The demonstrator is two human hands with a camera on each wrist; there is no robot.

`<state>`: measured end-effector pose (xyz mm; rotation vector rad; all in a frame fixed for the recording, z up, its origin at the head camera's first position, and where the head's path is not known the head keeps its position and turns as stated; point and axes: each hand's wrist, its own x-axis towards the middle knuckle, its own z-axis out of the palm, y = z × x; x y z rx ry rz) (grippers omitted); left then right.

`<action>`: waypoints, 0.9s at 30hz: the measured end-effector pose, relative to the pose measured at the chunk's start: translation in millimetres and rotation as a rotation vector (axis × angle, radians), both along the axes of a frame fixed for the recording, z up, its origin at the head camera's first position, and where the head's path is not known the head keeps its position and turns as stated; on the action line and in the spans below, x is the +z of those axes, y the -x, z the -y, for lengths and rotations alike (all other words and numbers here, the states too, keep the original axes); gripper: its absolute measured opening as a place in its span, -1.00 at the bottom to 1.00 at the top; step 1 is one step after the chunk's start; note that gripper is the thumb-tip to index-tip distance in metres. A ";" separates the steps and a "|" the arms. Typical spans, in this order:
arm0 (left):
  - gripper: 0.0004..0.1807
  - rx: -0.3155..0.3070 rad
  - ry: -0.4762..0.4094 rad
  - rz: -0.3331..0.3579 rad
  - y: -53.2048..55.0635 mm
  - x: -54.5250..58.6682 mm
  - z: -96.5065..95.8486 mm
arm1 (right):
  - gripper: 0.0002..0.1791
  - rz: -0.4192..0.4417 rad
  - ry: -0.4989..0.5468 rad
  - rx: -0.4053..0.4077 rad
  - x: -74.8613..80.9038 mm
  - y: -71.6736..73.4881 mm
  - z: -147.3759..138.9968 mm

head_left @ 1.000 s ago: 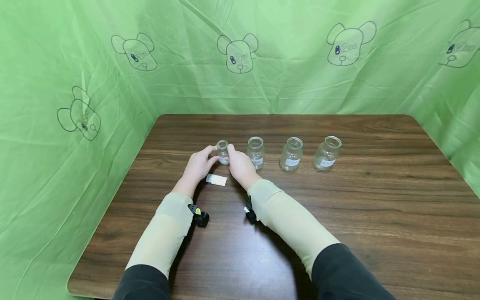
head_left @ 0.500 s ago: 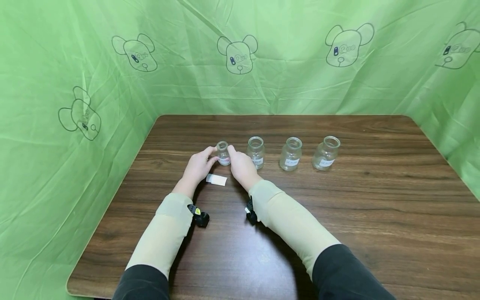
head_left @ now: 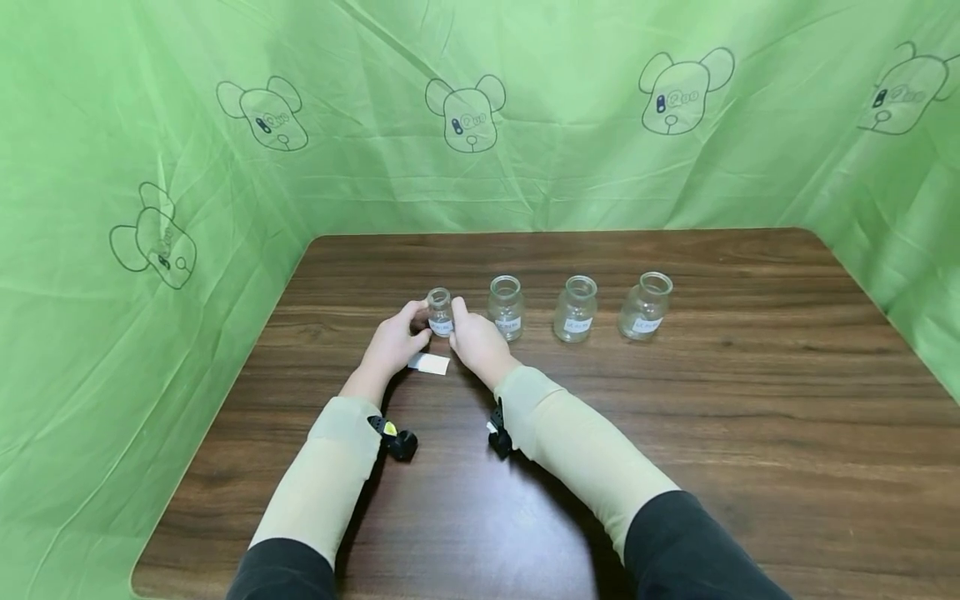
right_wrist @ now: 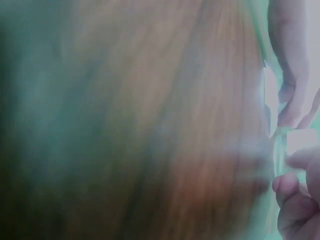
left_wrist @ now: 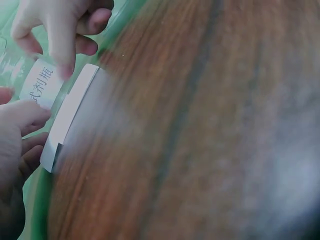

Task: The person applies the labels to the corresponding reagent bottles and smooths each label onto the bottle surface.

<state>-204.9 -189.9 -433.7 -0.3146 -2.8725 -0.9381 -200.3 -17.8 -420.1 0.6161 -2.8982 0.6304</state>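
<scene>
A small clear glass bottle (head_left: pixel 440 312) stands upright at the left end of a row, with a white label (left_wrist: pixel 41 82) bearing handwritten characters on its side. My left hand (head_left: pixel 392 340) holds the bottle from the left, thumb and forefinger at its side. From the other side my right hand (head_left: pixel 480 342) grips the same bottle, its thumb by the label's edge in the left wrist view. The far fingers are partly hidden. Just in front of the bottle lies a white paper strip (head_left: pixel 430 363).
Close to the right hand stands a labelled glass jar (head_left: pixel 507 300). Farther right are a second labelled jar (head_left: pixel 576 304) and a third labelled jar (head_left: pixel 646 304). All share the brown wooden table (head_left: pixel 750 400), with green curtain (head_left: pixel 555 125) behind and at the sides.
The left thumb has drawn slightly back toward me, showing more of the bottle's label. Both hands stay at the bottle. The whole head view has shifted a little.
</scene>
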 end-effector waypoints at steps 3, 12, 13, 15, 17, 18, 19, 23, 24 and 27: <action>-0.59 0.001 -0.034 0.017 0.5 -0.9 -0.7 | -0.51 -0.002 0.016 0.001 0.9 0.5 1.6; -0.59 0.020 -0.022 -0.019 0.7 -3.0 -2.3 | -0.53 -0.020 -0.007 -0.001 -0.2 2.9 3.0; -0.59 0.023 -0.021 -0.021 0.3 -3.6 -1.9 | -0.52 -0.020 -0.015 0.003 -0.4 2.5 2.9; -0.60 0.027 -0.021 -0.026 -0.8 -4.8 -1.3 | -0.52 -0.013 -0.029 0.008 -1.1 1.4 2.9; -0.61 0.022 -0.027 -0.026 -1.9 -6.0 -0.8 | -0.52 0.004 -0.032 0.008 -1.6 0.5 2.8; -0.61 0.020 -0.032 -0.024 -2.3 -6.7 -0.6 | -0.54 0.008 -0.034 0.008 -1.9 0.2 2.7; -0.61 0.018 -0.035 -0.024 -2.6 -7.5 -0.4 | -0.55 0.014 -0.038 0.008 -2.5 0.0 2.5; -0.61 0.017 -0.045 -0.027 -2.6 -10.0 0.3 | -0.61 0.013 -0.048 0.011 -4.2 0.4 1.7; -0.61 0.016 -0.045 -0.032 -2.4 -10.5 0.5 | -0.62 0.008 -0.055 0.012 -4.4 0.6 1.4; -0.61 0.012 -0.053 -0.049 -1.5 -11.2 0.7 | -0.62 -0.004 -0.054 0.017 -3.7 0.9 0.2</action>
